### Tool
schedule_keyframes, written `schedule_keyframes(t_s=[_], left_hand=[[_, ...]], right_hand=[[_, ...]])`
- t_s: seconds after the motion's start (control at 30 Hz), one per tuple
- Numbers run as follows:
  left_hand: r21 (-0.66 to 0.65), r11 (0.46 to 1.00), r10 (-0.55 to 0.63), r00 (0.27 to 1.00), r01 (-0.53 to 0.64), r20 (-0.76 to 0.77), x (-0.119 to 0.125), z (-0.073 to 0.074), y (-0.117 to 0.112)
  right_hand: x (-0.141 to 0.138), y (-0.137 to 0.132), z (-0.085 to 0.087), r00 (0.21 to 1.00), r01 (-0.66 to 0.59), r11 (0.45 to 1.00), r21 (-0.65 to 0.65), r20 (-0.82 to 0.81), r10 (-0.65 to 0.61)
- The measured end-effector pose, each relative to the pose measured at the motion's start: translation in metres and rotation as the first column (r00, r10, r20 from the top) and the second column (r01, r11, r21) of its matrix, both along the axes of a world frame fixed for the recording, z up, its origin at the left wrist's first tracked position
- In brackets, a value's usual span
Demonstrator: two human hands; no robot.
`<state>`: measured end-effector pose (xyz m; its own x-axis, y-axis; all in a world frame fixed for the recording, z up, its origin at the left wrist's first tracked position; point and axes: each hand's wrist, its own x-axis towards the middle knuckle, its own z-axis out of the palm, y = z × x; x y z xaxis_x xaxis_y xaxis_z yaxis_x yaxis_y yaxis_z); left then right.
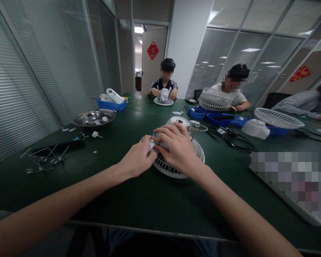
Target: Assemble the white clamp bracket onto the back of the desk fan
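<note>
A white fan assembly lies in front of me, its round slatted grille [200, 151] flat on the green table and its white motor housing [179, 120] on top. My left hand [139, 157] pinches a small whitish fan part [152, 144] at the left side of the housing. Curled over the same spot, my right hand [173, 144] has thumb and fingers closed on the part too. Its fingers hide most of the part and much of the housing. A pale cable [200, 127] loops out on the housing's right.
Wire pieces [46, 159] and a steel bowl [107, 116] lie left, near a blue bin [112, 104]. Black cables [235, 139], a pixelated tray [262, 175] and a white grille [279, 117] are right. A person [163, 87] opposite handles another fan; others sit right.
</note>
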<state>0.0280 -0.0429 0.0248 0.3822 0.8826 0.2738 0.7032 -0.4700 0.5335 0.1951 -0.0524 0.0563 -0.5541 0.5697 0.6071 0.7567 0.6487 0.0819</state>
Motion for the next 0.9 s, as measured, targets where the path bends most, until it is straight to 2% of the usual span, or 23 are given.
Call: schedule_keyframes(t_s=[0.1,0.2,0.43,0.67,0.77,0.9], left_hand=[[0.064,0.997,0.035,0.999,-0.034,-0.016,0.000,-0.002,0.004],[0.062,0.998,0.024,1.000,-0.023,-0.008,-0.001,-0.003,0.007],[0.043,0.999,-0.009,1.000,0.010,-0.023,-0.007,-0.002,0.016],[0.028,0.999,-0.045,0.999,0.045,0.003,-0.014,-0.005,0.025],[0.044,0.998,-0.037,0.999,0.037,-0.010,-0.013,-0.005,0.028],[0.062,0.997,-0.043,0.999,0.043,0.002,-0.017,0.004,0.032]], right_hand=[[-0.007,0.001,-0.005,0.999,0.033,0.998,0.062,-0.011,-0.033],[-0.012,0.004,-0.004,0.999,0.044,0.994,0.101,0.020,-0.046],[-0.018,0.009,0.017,0.964,0.044,0.989,0.139,0.255,-0.078],[-0.024,0.024,0.026,0.924,0.026,0.987,0.156,0.374,-0.083],[-0.019,0.023,0.041,0.951,0.052,0.991,0.121,0.297,-0.086],[0.007,0.005,0.063,0.988,0.141,0.977,0.159,-0.087,-0.128]])
